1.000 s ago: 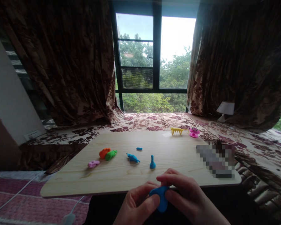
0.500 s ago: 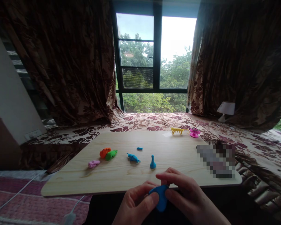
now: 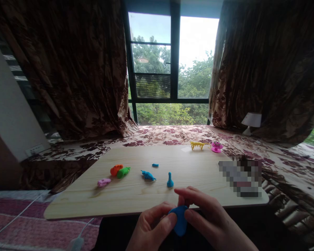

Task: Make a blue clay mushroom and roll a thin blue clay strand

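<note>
Left hand [image 3: 154, 225]: grasping blue lump [image 3: 181, 223], thumb pressed on its face.
Right hand [image 3: 210, 218]: also grasping lump, thumb at its right side, index stretched out above.
Lump: between both hands, by the desk [image 3: 199, 179]'s near edge, low in view.
Blue pin [image 3: 170, 181]: upright, just beyond right fingertips.
Mid-desk: blue figure [image 3: 148, 175], small blue piece [image 3: 155, 165] behind it, apart.
Left part: orange piece [image 3: 115, 170] against green piece [image 3: 124, 172]; pink piece [image 3: 104, 182] nearer.
Far edge: yellow figure [image 3: 197, 145], magenta stand [image 3: 216, 147].
Right edge: pixelated patch [image 3: 242, 181], contents unreadable.
Room: bare wood stretched from pin to patch.
</note>
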A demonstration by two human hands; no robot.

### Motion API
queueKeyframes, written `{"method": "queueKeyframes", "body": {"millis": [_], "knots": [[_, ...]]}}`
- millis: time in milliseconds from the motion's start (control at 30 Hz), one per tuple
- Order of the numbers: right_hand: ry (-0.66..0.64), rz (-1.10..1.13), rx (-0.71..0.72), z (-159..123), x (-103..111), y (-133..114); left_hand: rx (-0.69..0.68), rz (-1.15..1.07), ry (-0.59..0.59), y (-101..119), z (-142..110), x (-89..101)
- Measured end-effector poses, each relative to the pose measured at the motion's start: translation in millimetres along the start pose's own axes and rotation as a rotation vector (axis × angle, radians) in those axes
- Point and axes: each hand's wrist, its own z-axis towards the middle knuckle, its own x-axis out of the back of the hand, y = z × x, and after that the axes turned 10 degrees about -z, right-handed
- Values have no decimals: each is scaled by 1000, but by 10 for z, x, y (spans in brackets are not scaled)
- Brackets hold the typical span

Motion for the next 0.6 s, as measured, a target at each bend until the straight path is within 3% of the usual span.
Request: {"method": "queueKeyframes", "body": {"millis": [133, 267, 400, 600], "knots": [[57, 1, -16, -28, -1, 52, 45, -18, 7, -10, -16, 28], [-14, 14, 8, 26, 6, -21, 102, -12, 69, -39, -35, 39], [-79, -32, 3, 86, 15, -81, 55, -2, 110, -11, -35, -11], [-51, -121, 50, 54, 2, -60, 48, 79, 108, -1, -28, -9]]}}
